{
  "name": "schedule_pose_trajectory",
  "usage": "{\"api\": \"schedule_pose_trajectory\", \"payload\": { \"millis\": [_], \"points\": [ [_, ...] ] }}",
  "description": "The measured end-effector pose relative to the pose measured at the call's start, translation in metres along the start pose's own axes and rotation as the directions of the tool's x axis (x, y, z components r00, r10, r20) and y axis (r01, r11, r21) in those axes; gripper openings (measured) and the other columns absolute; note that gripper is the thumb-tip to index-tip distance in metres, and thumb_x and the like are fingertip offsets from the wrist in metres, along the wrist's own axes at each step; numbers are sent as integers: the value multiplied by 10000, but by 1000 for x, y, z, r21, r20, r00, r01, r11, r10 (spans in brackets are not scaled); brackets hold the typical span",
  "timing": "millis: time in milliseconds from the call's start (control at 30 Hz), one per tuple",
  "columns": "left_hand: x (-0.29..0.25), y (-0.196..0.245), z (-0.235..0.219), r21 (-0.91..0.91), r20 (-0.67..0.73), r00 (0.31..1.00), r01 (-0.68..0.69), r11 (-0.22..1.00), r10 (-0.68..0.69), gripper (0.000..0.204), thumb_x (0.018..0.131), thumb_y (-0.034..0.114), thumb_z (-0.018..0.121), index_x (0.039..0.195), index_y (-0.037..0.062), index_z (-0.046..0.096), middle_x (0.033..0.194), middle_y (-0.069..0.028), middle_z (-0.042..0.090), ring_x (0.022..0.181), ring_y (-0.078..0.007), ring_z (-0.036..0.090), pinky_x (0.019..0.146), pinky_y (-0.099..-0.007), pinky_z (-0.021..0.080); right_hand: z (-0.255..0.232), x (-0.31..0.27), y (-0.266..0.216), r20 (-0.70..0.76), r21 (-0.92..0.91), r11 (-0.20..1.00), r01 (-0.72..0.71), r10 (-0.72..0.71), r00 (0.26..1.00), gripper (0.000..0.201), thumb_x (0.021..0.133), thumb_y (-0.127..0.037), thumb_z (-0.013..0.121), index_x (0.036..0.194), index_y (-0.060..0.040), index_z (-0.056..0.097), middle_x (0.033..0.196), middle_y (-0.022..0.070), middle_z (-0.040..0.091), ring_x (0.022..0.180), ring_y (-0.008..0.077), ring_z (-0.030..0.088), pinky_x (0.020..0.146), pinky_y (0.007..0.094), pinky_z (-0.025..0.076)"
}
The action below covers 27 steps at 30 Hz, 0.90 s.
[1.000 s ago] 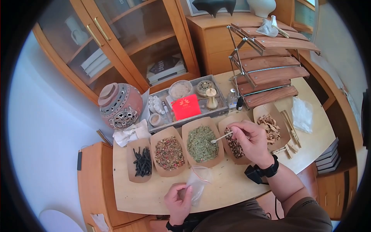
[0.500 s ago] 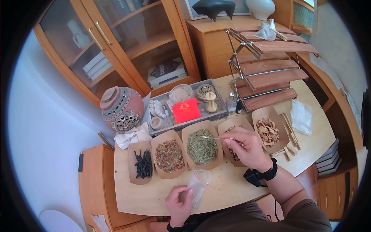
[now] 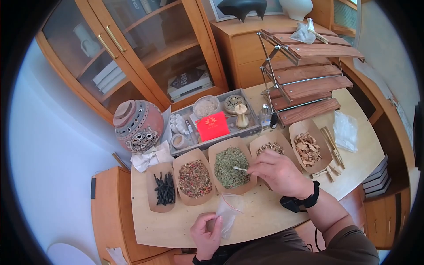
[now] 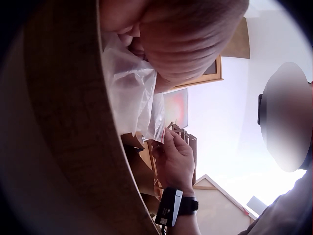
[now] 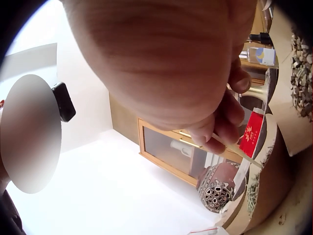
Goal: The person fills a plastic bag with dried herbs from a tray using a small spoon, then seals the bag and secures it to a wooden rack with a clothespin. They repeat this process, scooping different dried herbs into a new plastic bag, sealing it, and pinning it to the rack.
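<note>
In the head view my right hand [image 3: 282,174] pinches a thin light spoon [image 3: 240,168], its tip over the green dried herb [image 3: 230,161] in the middle paper tray. The right wrist view shows the spoon's handle [image 5: 234,149] between thumb and fingers. Near the table's front edge my left hand [image 3: 207,234] holds a clear zip bag [image 3: 229,214] between thumb and fingers, its mouth up; the left wrist view shows the bag [image 4: 129,88] beside the palm. What the bag holds cannot be told.
Other paper trays hold black pieces [image 3: 164,189], a reddish mix [image 3: 194,179], brown bits [image 3: 270,148] and bark-like chips [image 3: 308,148]. Behind stand a grey tray [image 3: 254,129] with a red card [image 3: 213,126], a patterned pot [image 3: 140,128] and a wooden rack [image 3: 309,112].
The spoon tip has shifted from the upper part of the green herb down to its right side, with my right hand lower. My left hand stays almost in place with the bag.
</note>
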<state>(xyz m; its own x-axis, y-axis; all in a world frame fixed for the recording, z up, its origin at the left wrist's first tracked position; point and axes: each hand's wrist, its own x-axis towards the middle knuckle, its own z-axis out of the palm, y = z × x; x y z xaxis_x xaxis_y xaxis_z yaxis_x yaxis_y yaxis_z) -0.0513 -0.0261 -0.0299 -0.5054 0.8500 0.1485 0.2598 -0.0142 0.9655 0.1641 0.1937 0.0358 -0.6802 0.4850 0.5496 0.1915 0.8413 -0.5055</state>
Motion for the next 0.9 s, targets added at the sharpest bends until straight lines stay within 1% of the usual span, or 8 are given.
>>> {"api": "schedule_pose_trajectory", "payload": {
  "millis": [200, 300, 367, 500, 567, 600, 667, 900],
  "points": [
    [0, -1, -1, 25, 15, 1000, 12, 1000, -13, 117, 933, -3, 787, 1011, -43, 709, 960, -102, 729, 870, -130, 673, 792, -262, 527, -3, 1, -1, -104, 31, 999, -36, 39, 994, 276, 809, -9, 754, 1076, -77, 769, 1015, 53, 699, 945, 292, 657, 811, 400, 565],
    [0, 2, -1, 19, 16, 1000, 15, 1000, -15, 110, 935, -7, 783, 1008, -44, 709, 960, -103, 728, 864, -134, 673, 791, -264, 527, 1, 1, -1, -63, 51, 997, 57, -54, 997, 243, 844, -22, 759, 1081, -77, 766, 1016, 55, 698, 944, 294, 655, 811, 401, 563],
    [1, 2, -1, 44, 52, 998, -44, 998, 42, 92, 979, -36, 731, 1055, -38, 679, 982, -50, 710, 878, -68, 618, 774, -226, 479, 3, 0, 0, 28, 54, 994, 98, -99, 995, 265, 824, -24, 770, 1085, -73, 766, 1019, 52, 699, 956, 287, 655, 821, 394, 564],
    [0, 1, -1, 47, 50, 998, -45, 998, 42, 94, 980, -34, 732, 1058, -37, 678, 983, -51, 712, 875, -69, 618, 776, -226, 480, 0, -2, 0, 10, 32, 999, 24, -24, 1000, 317, 777, -25, 776, 1091, -68, 767, 1024, 49, 700, 979, 278, 655, 843, 386, 564],
    [-1, 1, -1, 21, 15, 1000, -1, 1000, 1, 107, 937, -15, 780, 1008, -41, 705, 962, -107, 728, 864, -132, 674, 793, -263, 527, -5, 0, -2, -12, 46, 999, 3, -2, 1000, 336, 751, -35, 780, 1085, -71, 767, 1022, 48, 698, 996, 277, 653, 852, 385, 564],
    [0, 1, -1, 21, 15, 1000, -1, 1000, 1, 107, 937, -15, 780, 1008, -41, 705, 962, -107, 728, 864, -132, 674, 793, -263, 527, -5, 1, -2, -12, 46, 999, 3, -2, 1000, 336, 751, -35, 780, 1085, -71, 767, 1022, 48, 698, 996, 277, 653, 852, 385, 564],
    [1, 3, 0, 31, 16, 999, -31, 999, 30, 110, 936, -15, 780, 1011, -41, 703, 963, -108, 729, 866, -135, 676, 797, -265, 529, -3, 1, -2, -20, 108, 990, 93, -92, 996, 246, 844, -6, 794, 1082, -60, 776, 1029, 57, 706, 967, 280, 658, 841, 395, 550],
    [-1, -1, -1, 31, 17, 1000, -11, 999, 11, 113, 935, -16, 781, 1013, -39, 703, 968, -109, 730, 870, -140, 679, 803, -269, 532, 0, -1, -1, 36, 98, 990, 102, -106, 994, 252, 846, -23, 802, 1095, -48, 775, 1041, 61, 708, 965, 282, 657, 833, 403, 546]
  ]
}}
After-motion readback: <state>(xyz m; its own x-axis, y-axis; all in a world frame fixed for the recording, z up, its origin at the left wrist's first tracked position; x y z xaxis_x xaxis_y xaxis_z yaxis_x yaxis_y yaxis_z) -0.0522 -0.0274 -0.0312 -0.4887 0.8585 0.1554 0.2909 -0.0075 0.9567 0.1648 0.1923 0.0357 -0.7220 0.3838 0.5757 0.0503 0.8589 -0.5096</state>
